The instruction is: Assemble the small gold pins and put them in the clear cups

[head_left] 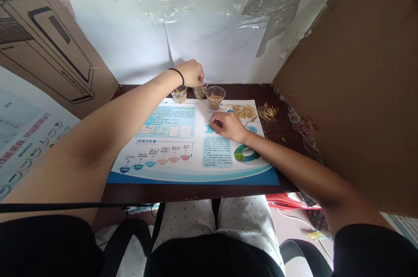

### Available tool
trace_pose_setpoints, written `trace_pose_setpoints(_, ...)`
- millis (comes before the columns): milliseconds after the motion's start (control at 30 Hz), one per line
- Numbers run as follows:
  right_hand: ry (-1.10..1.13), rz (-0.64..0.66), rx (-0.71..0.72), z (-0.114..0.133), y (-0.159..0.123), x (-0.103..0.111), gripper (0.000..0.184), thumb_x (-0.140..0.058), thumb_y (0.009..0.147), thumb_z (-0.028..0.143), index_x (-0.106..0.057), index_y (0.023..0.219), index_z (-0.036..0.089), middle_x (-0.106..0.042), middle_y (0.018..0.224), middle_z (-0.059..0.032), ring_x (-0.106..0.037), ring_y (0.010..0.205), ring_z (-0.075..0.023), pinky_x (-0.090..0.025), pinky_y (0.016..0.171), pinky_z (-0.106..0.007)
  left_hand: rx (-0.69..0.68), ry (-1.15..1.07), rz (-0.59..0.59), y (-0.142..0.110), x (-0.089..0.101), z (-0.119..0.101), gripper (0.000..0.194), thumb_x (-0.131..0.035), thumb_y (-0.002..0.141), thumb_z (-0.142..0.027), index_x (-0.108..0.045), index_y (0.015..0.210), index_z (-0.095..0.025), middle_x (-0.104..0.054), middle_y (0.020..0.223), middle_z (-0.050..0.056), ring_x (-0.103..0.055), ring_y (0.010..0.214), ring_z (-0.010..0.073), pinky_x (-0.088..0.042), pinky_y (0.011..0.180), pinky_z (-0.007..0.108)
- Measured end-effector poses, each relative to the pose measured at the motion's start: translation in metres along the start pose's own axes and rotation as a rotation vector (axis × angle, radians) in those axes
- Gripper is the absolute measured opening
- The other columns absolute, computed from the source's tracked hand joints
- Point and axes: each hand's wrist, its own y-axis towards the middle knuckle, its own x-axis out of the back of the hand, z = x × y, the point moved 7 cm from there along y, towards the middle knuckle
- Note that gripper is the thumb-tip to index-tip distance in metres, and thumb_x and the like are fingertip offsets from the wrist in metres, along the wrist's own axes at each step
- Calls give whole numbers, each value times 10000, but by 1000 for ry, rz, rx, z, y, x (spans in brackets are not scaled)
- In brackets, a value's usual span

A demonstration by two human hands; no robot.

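My left hand (192, 72), with a black band at the wrist, reaches over the middle clear plastic cup (200, 92). Its fingers are pinched together at the cup's rim, and whatever they hold is hidden. My right hand (228, 125) rests low over the printed sheet (176, 172), thumb and fingers curled together; I cannot make out anything between them. Small gold metal pieces fill the right clear cup (214, 98). The left clear cup (179, 95) also contains small metallic pieces and is partly covered by my left wrist. Just beyond my right hand lies a pile of thin gold pins (244, 112).
More gold pins (268, 112) lie loose on the dark brown table (196, 192), near a small clear ring (294, 118). Cardboard panels stand at the left (48, 42) and right (352, 85). A white-papered wall (215, 50) rises behind the cups.
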Motion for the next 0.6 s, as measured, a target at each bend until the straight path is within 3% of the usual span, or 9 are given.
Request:
trace_pose_setpoints(100,12,-14,-1,0,0,2,110,-485,842,210,-536,747,190,-575,695,-12,-499,628,-128,-380,623,-287,-8,-107,-130,-15,12,-4,100,-648,668,-190,-646,571,-166,-513,512,5,-547,628,153,-401,649,270)
trace_pose_setpoints(167,33,-43,2,1,-1,5,127,-463,859,215,-525,751,189,-577,706,-17,-491,626,-125,-381,628,-287,30,-314,-276,-39,20,-12,149,-602,736,-204,-615,593,-164,-531,550,21,-537,629,144,-399,629,282)
trace_pose_setpoints(200,42,-57,0,2,-1,5,142,-451,869,223,-512,745,189,-573,701,-18,-485,619,-123,-380,626,-287,61,-469,-290,-53,16,-17,180,-565,782,-216,-604,615,-159,-550,579,32,-517,604,127,-390,597,280)
trace_pose_setpoints(300,13,-76,-19,3,-2,6,192,-429,886,254,-450,703,199,-534,649,-14,-447,582,-120,-358,603,-294,163,-1008,-146,-93,-20,-39,245,-480,846,-213,-525,610,-161,-565,633,57,-389,495,68,-295,468,247)
trace_pose_setpoints(367,-23,-70,-35,3,-2,5,210,-418,882,257,-407,679,207,-503,608,-7,-420,556,-118,-334,585,-299,233,-1249,-39,-113,-48,-52,257,-467,836,-174,-494,581,-167,-527,610,50,-329,460,52,-239,424,233)
trace_pose_setpoints(467,-36,-72,-57,1,-1,6,253,-405,882,265,-343,642,216,-446,555,9,-376,522,-109,-303,562,-299,306,-1402,-16,-125,-74,-54,275,-455,824,-134,-477,552,-166,-466,571,24,-295,433,41,-189,401,225)
trace_pose_setpoints(600,-3,-111,-111,-2,1,9,328,-422,902,319,-329,605,215,-410,525,24,-343,513,-100,-294,556,-291,277,-1400,-59,-122,-81,-47,311,-467,838,-157,-478,528,-163,-473,554,19,-323,429,48,-232,401,237)
